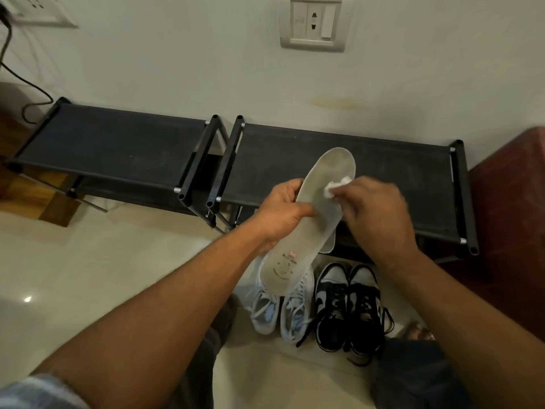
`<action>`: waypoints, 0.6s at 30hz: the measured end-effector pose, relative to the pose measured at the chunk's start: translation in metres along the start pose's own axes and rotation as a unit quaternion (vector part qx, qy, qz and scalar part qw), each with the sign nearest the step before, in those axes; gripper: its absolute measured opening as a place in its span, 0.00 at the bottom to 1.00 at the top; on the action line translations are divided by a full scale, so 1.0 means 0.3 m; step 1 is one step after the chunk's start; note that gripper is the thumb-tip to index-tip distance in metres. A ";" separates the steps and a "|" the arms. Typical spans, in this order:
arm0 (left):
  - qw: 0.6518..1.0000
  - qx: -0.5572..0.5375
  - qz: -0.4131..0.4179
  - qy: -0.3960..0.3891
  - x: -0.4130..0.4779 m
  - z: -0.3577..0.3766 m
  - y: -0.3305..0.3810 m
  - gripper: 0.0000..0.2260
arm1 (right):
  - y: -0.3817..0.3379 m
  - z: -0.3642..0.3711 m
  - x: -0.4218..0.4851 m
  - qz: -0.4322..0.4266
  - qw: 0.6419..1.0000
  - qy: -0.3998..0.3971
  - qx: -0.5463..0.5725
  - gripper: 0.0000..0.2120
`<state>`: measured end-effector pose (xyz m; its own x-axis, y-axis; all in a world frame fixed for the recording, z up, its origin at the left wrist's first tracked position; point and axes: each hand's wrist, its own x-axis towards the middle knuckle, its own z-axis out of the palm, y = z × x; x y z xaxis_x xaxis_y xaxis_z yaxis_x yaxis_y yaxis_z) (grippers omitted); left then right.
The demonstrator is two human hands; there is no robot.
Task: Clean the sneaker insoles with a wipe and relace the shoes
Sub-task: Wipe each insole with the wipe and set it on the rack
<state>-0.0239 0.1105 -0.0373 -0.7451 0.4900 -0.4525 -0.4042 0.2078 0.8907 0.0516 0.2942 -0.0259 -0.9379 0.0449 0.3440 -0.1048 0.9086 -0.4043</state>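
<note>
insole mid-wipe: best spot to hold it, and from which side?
Grip the insole at its narrow middle, from its left edge, as the left hand does now: thumb across the top face, fingers behind. It is long, thin and probably flexible, tilted toe-up. A mid hold likely limits bending and leaves the toe end free for the right hand pressing the wipe.

Head-worn, forward and downward view
</note>
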 end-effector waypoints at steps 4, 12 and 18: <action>1.000 -0.009 -0.010 -0.010 -0.004 0.007 0.013 0.21 | -0.020 0.007 -0.006 -0.007 1.000 0.001 -0.016 0.08; 1.000 -0.012 -0.007 -0.026 -0.008 -0.006 0.019 0.19 | 0.010 -0.022 0.008 0.035 0.999 0.022 -0.001 0.08; 1.000 0.004 -0.008 -0.025 -0.012 -0.008 0.021 0.15 | 0.014 -0.006 0.008 0.030 1.000 -0.007 0.007 0.08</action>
<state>-0.0251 0.1082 -0.0301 -0.7109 0.5289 -0.4636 -0.4106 0.2231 0.8841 0.0495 0.2987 -0.0253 -0.9469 0.0932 0.3078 -0.0532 0.8984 -0.4359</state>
